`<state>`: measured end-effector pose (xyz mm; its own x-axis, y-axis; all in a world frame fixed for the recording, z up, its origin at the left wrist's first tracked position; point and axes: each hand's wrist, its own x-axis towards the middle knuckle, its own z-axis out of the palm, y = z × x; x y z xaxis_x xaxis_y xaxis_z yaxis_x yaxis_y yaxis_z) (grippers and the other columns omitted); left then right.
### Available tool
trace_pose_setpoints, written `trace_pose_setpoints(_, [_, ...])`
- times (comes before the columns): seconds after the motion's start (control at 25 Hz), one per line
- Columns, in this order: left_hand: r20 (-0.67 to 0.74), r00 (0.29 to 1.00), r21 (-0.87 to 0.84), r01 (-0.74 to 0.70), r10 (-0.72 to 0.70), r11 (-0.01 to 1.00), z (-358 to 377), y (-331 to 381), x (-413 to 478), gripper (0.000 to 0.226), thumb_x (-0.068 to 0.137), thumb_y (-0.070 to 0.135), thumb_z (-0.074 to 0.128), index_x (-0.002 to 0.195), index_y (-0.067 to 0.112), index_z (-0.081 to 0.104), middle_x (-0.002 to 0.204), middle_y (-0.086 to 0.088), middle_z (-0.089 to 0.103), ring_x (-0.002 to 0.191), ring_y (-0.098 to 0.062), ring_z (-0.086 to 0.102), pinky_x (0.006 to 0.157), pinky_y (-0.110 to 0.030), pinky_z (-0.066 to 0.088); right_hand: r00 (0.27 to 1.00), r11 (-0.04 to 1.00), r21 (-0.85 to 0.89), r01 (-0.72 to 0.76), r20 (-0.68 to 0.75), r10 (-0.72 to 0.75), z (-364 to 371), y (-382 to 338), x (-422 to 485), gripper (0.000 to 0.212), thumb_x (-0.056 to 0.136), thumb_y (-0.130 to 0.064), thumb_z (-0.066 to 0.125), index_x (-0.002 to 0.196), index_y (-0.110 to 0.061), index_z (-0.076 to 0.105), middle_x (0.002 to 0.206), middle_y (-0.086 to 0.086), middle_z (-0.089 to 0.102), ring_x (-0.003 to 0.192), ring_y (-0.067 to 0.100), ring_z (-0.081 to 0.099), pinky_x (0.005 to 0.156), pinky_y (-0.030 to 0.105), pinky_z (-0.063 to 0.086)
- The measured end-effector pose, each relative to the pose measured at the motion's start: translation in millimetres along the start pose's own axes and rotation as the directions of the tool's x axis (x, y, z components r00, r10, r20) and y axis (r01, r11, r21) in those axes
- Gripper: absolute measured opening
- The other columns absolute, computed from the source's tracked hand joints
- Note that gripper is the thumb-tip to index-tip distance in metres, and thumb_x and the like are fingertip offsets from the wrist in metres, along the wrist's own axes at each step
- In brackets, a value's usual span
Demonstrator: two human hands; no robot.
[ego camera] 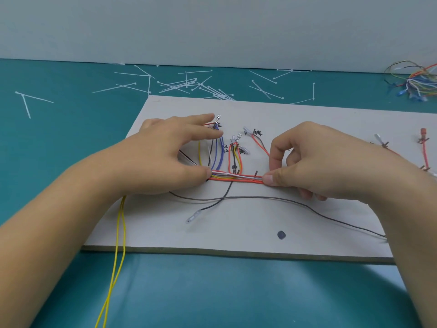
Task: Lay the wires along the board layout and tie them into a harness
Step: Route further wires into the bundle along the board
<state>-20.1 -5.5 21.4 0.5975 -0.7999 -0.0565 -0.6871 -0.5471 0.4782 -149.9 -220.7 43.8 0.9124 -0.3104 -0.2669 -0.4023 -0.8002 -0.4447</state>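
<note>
- Left hand [170,157] is lying flat on the board [260,223], fingers straight and spread and gripping nothing. Its thumb tip is pressing the left end of the bundle [236,177] down.
- Its index and middle fingers are reaching up the board and resting over the top of the blue wires [221,152], just beside a metal terminal [218,118].
- Right hand [319,162] is pinching the bundle's right end between thumb and curled index finger. The other fingers are tucked underneath, so how they are lying is hard to tell.
- Bundle of red, white and yellow wires is running straight across the middle of the board between the two thumbs, lying on the board's surface.
- Blue wires are rising from the bundle's left end, and a red loop [229,157] with yellow and black strands inside is rising from its middle. A red and grey pair [260,144] is climbing from beside the right index finger toward a sleeved terminal.
- Grey wire [260,198] is trailing loose across the board below the bundle, crossing a dark wire [226,191] that is ending in a clear-sleeved terminal.
- Yellow wires [117,245] are hanging from beneath the left wrist over the board's front edge.
- Ties [184,85] are lying scattered on the mat [212,292] behind the board, well apart from both hands.
- Spare wires [416,84] are sitting in a tangle at the mat's far right.
</note>
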Motion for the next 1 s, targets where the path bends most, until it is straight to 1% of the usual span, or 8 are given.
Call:
trace_pose_setpoints(0.2, [0.035,0.999,0.083,0.008,-0.011,0.997,2,3,7,0.079,0.070,0.055,0.049,0.149,0.050,0.045,0.162,0.037,0.020,0.146,0.004,0.022,0.118,-0.026,0.021,1.000,1.000,-0.010,0.006,0.007,-0.006,0,1,1,0.025,0.086,-0.045,0.077,0.079,-0.024,0.067,0.054,0.000,0.069,0.038,0.011,0.056,0.050,0.025,0.045])
trace_pose_setpoints(0.4, [0.056,0.998,0.040,0.017,-0.020,0.999,3,-4,12,0.081,0.069,0.056,0.049,0.150,0.049,0.044,0.160,0.040,0.020,0.145,0.005,0.023,0.110,-0.021,0.026,1.000,1.000,-0.022,0.007,0.011,-0.006,0,1,1,0.025,0.087,-0.045,0.076,0.080,-0.024,0.066,0.054,0.001,0.070,0.040,0.012,0.057,0.054,0.027,0.047])
trace_pose_setpoints(0.56, [0.036,0.999,0.001,0.016,-0.016,1.000,6,-6,13,0.075,0.072,0.056,0.051,0.146,0.045,0.052,0.148,0.028,0.028,0.128,0.009,0.039,0.094,-0.012,0.032,1.000,1.000,-0.019,0.015,0.011,-0.015,1,2,2,0.023,0.087,-0.046,0.075,0.081,-0.025,0.066,0.054,0.000,0.069,0.040,0.012,0.058,0.055,0.028,0.048])
trace_pose_setpoints(0.64, [0.045,0.999,0.050,0.011,-0.013,0.999,5,-5,13,0.075,0.072,0.057,0.050,0.146,0.046,0.051,0.146,0.028,0.032,0.126,0.006,0.037,0.107,-0.019,0.031,1.000,1.000,-0.017,0.025,0.015,-0.025,0,3,2,0.016,0.088,-0.042,0.074,0.082,-0.029,0.067,0.055,-0.002,0.070,0.040,0.009,0.058,0.057,0.028,0.047])
trace_pose_setpoints(0.72, [0.070,0.997,0.067,0.010,-0.015,0.998,4,-7,13,0.075,0.073,0.060,0.049,0.147,0.048,0.047,0.147,0.030,0.032,0.129,0.007,0.030,0.126,-0.034,0.016,0.999,0.999,0.008,0.033,0.016,-0.034,-3,6,2,0.009,0.091,-0.031,0.071,0.084,-0.032,0.067,0.056,-0.002,0.070,0.041,0.009,0.059,0.056,0.027,0.048])
trace_pose_setpoints(0.84, [0.076,0.997,0.025,0.011,-0.013,1.000,0,-20,11,0.080,0.068,0.078,0.054,0.144,0.053,0.049,0.147,0.044,0.030,0.151,0.002,0.016,0.130,-0.037,-0.001,0.999,0.998,0.066,0.010,0.036,-0.012,-6,12,2,0.010,0.094,-0.021,0.067,0.088,-0.029,0.064,0.061,0.001,0.072,0.044,0.012,0.061,0.050,0.028,0.049])
trace_pose_setpoints(0.92, [0.070,0.998,-0.006,0.002,-0.002,1.000,-4,-27,10,0.079,0.068,0.087,0.059,0.140,0.054,0.052,0.149,0.046,0.031,0.157,-0.006,0.014,0.130,-0.042,0.001,0.999,0.997,0.079,-0.005,0.054,0.001,-8,13,1,0.010,0.094,-0.022,0.068,0.091,-0.029,0.061,0.063,0.001,0.074,0.046,0.013,0.063,0.053,0.028,0.051])
trace_pose_setpoints(1.0, [0.055,0.998,-0.020,-0.024,0.025,0.999,-4,-29,10,0.076,0.068,0.082,0.063,0.138,0.053,0.055,0.150,0.043,0.033,0.154,-0.005,0.022,0.130,-0.043,0.007,0.999,0.999,0.045,-0.023,0.048,0.021,-9,16,1,0.012,0.092,-0.030,0.073,0.088,-0.027,0.062,0.062,0.000,0.073,0.047,0.011,0.063,0.056,0.032,0.053])
